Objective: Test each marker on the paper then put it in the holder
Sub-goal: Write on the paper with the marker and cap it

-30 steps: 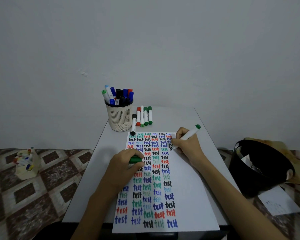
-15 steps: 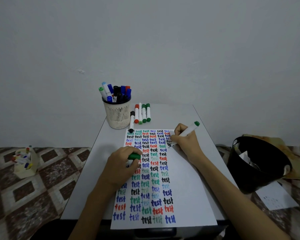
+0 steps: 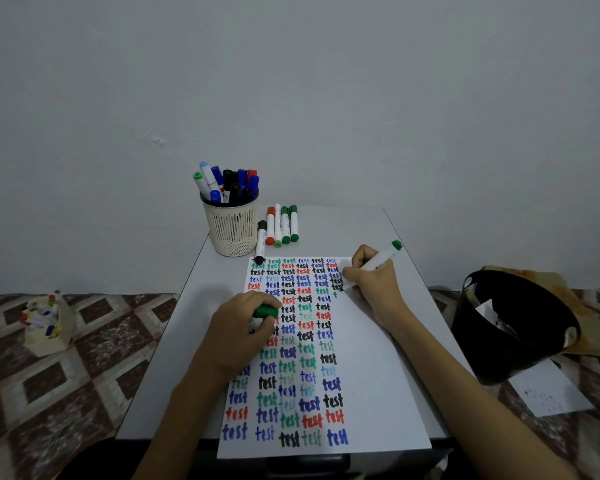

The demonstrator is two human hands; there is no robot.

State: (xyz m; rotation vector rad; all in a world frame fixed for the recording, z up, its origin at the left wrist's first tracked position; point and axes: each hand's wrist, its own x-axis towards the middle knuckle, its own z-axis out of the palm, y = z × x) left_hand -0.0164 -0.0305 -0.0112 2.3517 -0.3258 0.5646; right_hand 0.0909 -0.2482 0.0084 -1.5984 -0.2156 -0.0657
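On the white paper sheet (image 3: 368,358), a green-ended white marker (image 3: 378,263) is gripped by the right hand (image 3: 374,278). Its green cap (image 3: 265,311) is pinched by the left hand (image 3: 239,330).

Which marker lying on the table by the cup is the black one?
The black-capped white marker, leftmost of the five, right beside the beige mesh holder. Its near end reaches the white paper's corner; the other four show red or green.

just one head cam here, wide angle, looking forward and down over the table (image 3: 347,230) from close up, wall (image 3: 291,81) straight ahead, floor (image 3: 101,375) either side
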